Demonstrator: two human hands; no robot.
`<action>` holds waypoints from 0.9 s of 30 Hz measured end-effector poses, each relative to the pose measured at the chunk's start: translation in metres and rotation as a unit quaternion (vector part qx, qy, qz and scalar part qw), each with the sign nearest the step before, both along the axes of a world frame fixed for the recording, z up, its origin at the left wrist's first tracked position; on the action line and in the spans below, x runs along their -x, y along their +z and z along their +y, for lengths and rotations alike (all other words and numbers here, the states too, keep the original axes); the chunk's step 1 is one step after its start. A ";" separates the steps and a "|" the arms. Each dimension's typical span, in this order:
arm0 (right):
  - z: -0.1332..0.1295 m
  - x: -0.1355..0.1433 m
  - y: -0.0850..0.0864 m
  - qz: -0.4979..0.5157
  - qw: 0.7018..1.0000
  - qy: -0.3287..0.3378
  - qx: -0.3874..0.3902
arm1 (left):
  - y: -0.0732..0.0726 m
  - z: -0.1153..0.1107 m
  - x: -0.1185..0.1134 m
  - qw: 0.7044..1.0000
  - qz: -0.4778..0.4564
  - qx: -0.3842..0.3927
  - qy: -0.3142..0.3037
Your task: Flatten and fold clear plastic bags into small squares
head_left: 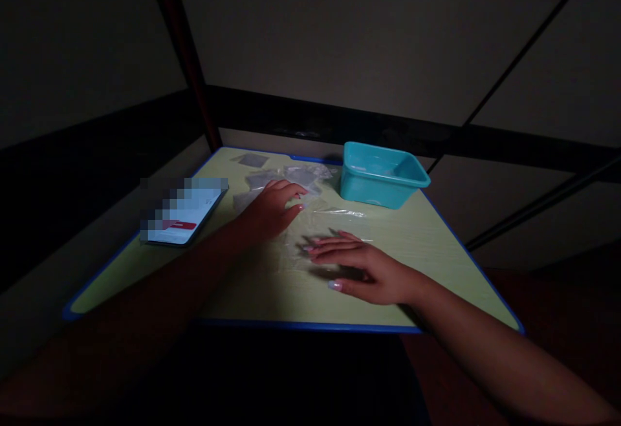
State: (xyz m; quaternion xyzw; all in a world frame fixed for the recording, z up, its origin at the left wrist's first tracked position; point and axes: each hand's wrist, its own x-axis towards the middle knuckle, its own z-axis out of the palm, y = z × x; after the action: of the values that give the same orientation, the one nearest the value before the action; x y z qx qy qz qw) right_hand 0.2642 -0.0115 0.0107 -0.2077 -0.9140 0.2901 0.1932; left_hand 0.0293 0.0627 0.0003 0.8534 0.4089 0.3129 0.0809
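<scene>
My left hand (277,209) reaches over a loose pile of thin, whitish square packets (308,174), some of which it covers. Its thumb and forefinger are parted, with nothing visible between them. On the table in front of it lies a flat clear plastic bag (291,251), its edges catching the light. My right hand (373,269) hovers palm down at the bag's right side, fingers stretched out and thumb apart. That hand holds nothing; whether its fingertips touch the bag I cannot tell.
A turquoise plastic bin (376,187) stands at the table's back right. Near the left edge lies a phone (187,216) with its screen lit. Another grey-white packet (253,159) lies at the back left. The yellow table (436,284) has a blue rim, with walls behind.
</scene>
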 end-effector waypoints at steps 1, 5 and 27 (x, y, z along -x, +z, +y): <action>-0.001 0.000 -0.001 -0.033 0.999 0.009 0.011 | -0.001 0.001 0.000 1.000 -0.002 -0.015 0.011; -0.003 -0.001 -0.004 -0.130 0.990 0.024 0.048 | -0.008 0.001 -0.002 0.999 0.000 -0.041 0.024; 0.046 -0.028 -0.019 -0.140 0.959 -0.246 0.003 | -0.007 -0.021 -0.009 0.940 0.291 0.168 -0.059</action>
State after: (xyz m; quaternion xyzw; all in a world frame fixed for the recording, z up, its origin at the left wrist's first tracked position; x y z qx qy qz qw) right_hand 0.2923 0.0341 -0.0081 -0.4655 -0.8515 0.2041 0.1285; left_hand 0.0379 0.0415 -0.0063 0.9040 0.4098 -0.0280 0.1185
